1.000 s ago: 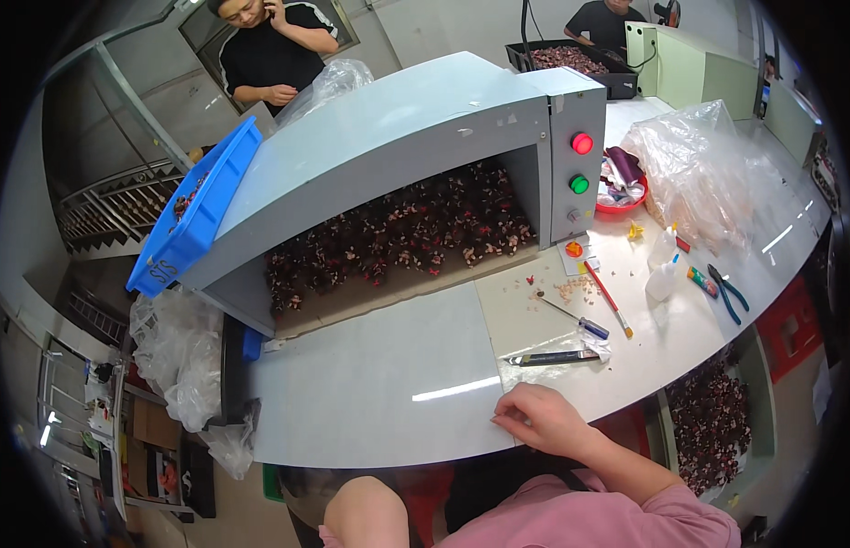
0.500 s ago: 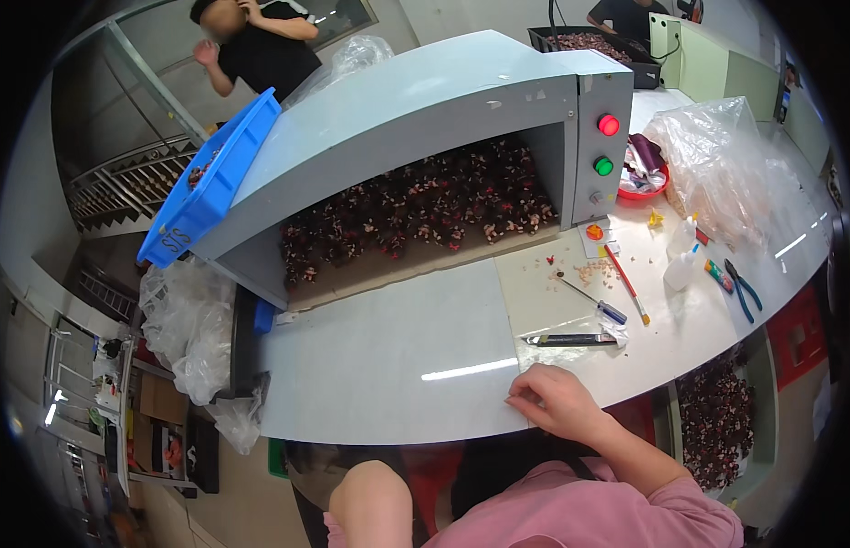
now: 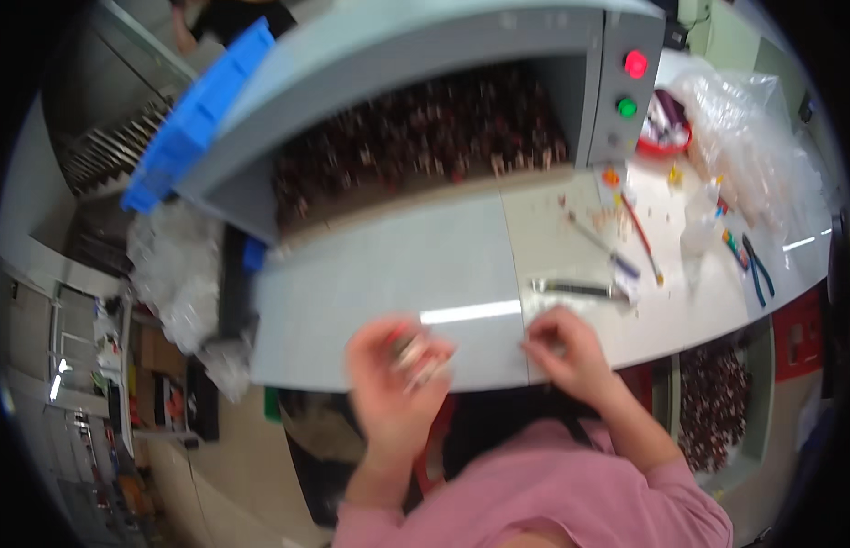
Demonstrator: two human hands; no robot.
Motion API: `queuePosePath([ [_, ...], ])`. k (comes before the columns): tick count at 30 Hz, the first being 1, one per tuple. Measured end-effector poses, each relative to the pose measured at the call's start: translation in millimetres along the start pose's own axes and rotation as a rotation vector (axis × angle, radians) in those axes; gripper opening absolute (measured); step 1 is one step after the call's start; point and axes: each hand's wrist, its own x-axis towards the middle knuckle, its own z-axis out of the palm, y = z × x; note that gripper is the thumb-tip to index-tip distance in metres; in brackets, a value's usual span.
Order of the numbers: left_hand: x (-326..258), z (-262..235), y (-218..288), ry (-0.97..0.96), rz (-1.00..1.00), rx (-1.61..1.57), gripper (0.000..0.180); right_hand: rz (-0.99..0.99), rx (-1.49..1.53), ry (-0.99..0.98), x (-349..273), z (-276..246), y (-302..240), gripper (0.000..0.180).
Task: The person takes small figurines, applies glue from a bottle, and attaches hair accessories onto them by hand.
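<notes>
A small cluster of reddish and pale parts (image 3: 414, 352) is held in the left hand (image 3: 393, 384), whose fingers are curled together around it; the motion blur hides what kind of parts they are. That hand is seen at the near edge of the pale desk (image 3: 388, 283), in front of the grey hood-shaped machine (image 3: 398, 82). The right hand (image 3: 564, 352) rests on the same near edge, to the right of the left hand and well in front of the machine's control panel; its fingers are bent and drawn together on the desk surface, but whether anything is pinched between them cannot be told. Inside the machine's opening a mass of dark reddish-brown small pieces (image 3: 425, 137) is piled. A red button (image 3: 636, 64) and a green button (image 3: 628, 107) are set on the machine's right front face. Just in front of that face, a dark pen-like tool (image 3: 576, 289) lies on the desk beyond the right hand, with a thin red-handled tool (image 3: 641, 239) near it. Further right of the machine, a crumpled clear plastic bag (image 3: 749, 146) and a pair of dark-handled pliers (image 3: 758, 269) are seen. A blue plastic crate (image 3: 197, 114) rests against the machine's left slope.
</notes>
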Motion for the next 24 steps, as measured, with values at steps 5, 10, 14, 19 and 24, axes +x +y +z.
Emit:
queuePosePath([
  [5, -3, 3, -57, -0.338, -0.266, 0.217, 0.047, -0.188, 0.19, 0.024, 2, -4, 8, 0.037],
  [10, -1, 11, -63, -0.476, -0.287, 0.302, 0.05, -0.087, 0.149, -0.049, 5, -3, 6, 0.031],
  [14, -12, 13, -76, -0.444, -0.332, 0.216, 0.052, 0.037, 0.263, -0.075, 0, -3, 11, 0.021],
  [19, -11, 17, -77, -0.518, -0.325, 0.175, 0.056, 0.105, 0.316, -0.064, -1, -7, 11, 0.016],
  [24, -8, 15, -81, -0.498, -0.326, 0.165, 0.056, 0.092, 0.319, -0.075, 3, -4, 12, 0.015],
])
